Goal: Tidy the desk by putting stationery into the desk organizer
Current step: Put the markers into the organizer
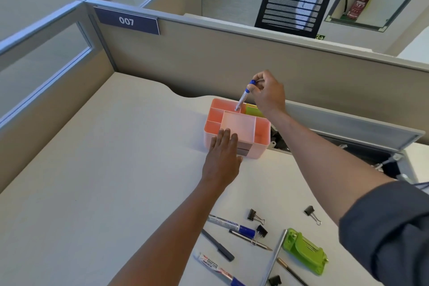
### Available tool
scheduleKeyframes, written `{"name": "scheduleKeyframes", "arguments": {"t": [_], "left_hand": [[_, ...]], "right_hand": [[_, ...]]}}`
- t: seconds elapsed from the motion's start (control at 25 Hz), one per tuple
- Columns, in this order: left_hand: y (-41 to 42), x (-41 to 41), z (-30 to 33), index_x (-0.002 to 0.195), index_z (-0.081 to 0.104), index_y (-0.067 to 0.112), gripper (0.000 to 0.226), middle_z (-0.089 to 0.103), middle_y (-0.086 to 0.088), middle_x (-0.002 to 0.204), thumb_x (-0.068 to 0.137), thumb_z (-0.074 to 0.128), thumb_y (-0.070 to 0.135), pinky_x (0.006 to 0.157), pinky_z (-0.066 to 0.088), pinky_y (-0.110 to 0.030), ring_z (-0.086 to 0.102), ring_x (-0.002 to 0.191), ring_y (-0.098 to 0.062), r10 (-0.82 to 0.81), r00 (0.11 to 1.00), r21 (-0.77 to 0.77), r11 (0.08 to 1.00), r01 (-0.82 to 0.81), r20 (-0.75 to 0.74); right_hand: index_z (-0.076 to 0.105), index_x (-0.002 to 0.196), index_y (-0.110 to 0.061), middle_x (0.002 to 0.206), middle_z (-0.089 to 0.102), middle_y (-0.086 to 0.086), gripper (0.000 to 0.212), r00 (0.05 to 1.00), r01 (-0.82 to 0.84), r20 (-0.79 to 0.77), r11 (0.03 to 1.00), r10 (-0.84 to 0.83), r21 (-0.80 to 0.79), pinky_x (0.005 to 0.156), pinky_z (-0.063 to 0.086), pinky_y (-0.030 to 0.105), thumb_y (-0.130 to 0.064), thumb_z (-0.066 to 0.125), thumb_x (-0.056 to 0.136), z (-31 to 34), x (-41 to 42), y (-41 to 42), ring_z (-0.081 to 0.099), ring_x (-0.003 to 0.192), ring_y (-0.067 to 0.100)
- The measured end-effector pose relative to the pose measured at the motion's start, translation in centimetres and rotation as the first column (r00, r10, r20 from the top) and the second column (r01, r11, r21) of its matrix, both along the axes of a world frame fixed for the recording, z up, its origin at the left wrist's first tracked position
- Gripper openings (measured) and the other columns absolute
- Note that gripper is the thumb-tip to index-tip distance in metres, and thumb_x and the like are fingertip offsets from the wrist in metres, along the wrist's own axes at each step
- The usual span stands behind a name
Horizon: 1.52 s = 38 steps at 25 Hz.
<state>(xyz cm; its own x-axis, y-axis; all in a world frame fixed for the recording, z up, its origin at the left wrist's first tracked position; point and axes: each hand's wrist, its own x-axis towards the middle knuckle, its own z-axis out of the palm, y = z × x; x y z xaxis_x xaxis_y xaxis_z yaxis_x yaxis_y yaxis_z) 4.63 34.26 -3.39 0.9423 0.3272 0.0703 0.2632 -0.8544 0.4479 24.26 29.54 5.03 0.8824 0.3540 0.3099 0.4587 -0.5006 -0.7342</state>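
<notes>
A pink desk organizer with several compartments stands on the desk near the back partition. My left hand rests flat on its front edge, fingers straight. My right hand pinches a blue-capped marker by its top end; the marker hangs tilted with its lower tip inside a back compartment. A green and yellow pad stands in the compartment beside it. Loose on the near desk lie a blue marker, a grey pen, another marker, a green stapler, a steel ruler and binder clips.
A beige partition labelled 007 runs behind the desk. An open cable tray with its raised flap lies right of the organizer. A black mesh chair stands beyond the partition. The cream desk surface stretches to the left.
</notes>
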Motion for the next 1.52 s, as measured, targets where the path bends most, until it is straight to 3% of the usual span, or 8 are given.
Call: {"name": "scheduleKeyframes", "arguments": {"t": [0.32,0.64,0.84,0.96,1.04,1.24,1.4,1.52], "left_hand": [[0.0,0.0,-0.2,0.152,0.020,0.020,0.070,0.013,0.000,0.162,0.095,0.058,0.035,0.118,0.012,-0.043,0.004,0.149,-0.020,0.026,1.000,-0.051,0.998,-0.026,0.014],[-0.1,-0.7,0.0,0.154,0.011,0.029,0.075,0.005,0.011,0.162,0.095,0.057,0.037,0.115,0.018,-0.037,-0.002,0.148,-0.009,0.046,0.998,-0.150,0.988,-0.040,0.039],[-0.5,-1.6,0.2,0.153,0.012,0.031,0.076,0.009,0.013,0.161,0.094,0.060,0.032,0.112,0.028,-0.041,0.006,0.148,-0.010,0.058,0.993,-0.175,0.984,-0.039,0.106],[-1.7,-2.8,1.5,0.153,0.012,0.031,0.078,0.014,0.012,0.161,0.093,0.061,0.029,0.108,0.036,-0.041,0.020,0.147,-0.015,0.069,0.989,-0.239,0.970,-0.036,0.132],[-3.0,-4.3,2.2,0.153,0.011,0.032,0.078,0.015,0.012,0.161,0.094,0.061,0.027,0.106,0.038,-0.040,0.027,0.144,-0.017,0.065,0.990,-0.263,0.964,-0.030,0.123],[-6.8,-8.5,2.2,0.152,0.021,0.027,0.067,0.026,0.007,0.158,0.095,0.058,0.027,0.108,0.036,-0.033,0.037,0.139,-0.014,0.044,0.996,-0.266,0.964,-0.023,0.074],[-9.9,-11.5,1.6,0.147,0.034,0.026,0.054,0.033,0.006,0.155,0.097,0.055,0.023,0.109,0.035,-0.029,0.037,0.138,-0.012,-0.019,0.997,-0.251,0.967,0.036,0.072],[-12.3,-13.4,1.3,0.140,0.044,0.024,0.045,0.041,0.005,0.149,0.097,0.054,0.019,0.107,0.035,-0.026,0.042,0.133,-0.012,-0.058,0.994,-0.261,0.962,0.081,0.096]], "right_hand": [[0.058,0.088,-0.023,0.075,0.067,-0.011,0.014,0.991,-0.068,-0.122,0.992,0.055,-0.107,0.074,0.056,0.036,-0.021,0.070,0.081,-3.7,0.6,1.3,0.067,0.076,0.013],[0.058,0.102,-0.021,0.100,0.069,0.000,0.018,0.990,-0.100,-0.116,0.982,0.082,-0.160,0.077,0.055,0.034,-0.019,0.067,0.086,-4.0,0.8,0.8,0.064,0.091,0.017],[0.058,0.122,-0.015,0.122,0.063,0.001,0.029,0.997,-0.063,-0.057,0.980,0.053,-0.188,0.083,0.041,0.026,-0.021,0.061,0.094,-2.5,0.5,-1.1,0.055,0.111,0.017],[0.060,0.128,-0.015,0.130,0.063,0.001,0.034,0.999,-0.035,-0.038,0.985,0.029,-0.166,0.097,0.044,0.031,-0.024,0.056,0.095,-1.7,-0.3,-3.9,0.055,0.121,0.019],[0.061,0.129,-0.016,0.129,0.065,0.002,0.036,0.999,-0.016,-0.042,0.986,0.009,-0.166,0.098,0.043,0.029,-0.023,0.055,0.095,-1.4,-1.5,-6.7,0.059,0.118,0.019],[0.063,0.128,-0.015,0.126,0.068,0.005,0.036,0.999,-0.012,-0.035,0.977,0.005,-0.212,0.093,0.042,0.026,-0.018,0.056,0.093,-1.8,-7.1,-14.3,0.061,0.115,0.023],[0.061,0.132,-0.016,0.133,0.063,0.003,0.039,0.996,-0.064,-0.075,0.967,0.047,-0.245,0.108,0.043,0.038,-0.021,0.057,0.093,-4.1,-12.0,-19.3,0.056,0.125,0.023],[0.061,0.129,-0.018,0.133,0.063,0.002,0.037,0.997,-0.058,-0.072,0.965,0.040,-0.257,0.108,0.042,0.042,-0.020,0.060,0.093,-5.6,-15.4,-22.6,0.057,0.124,0.024]]}}
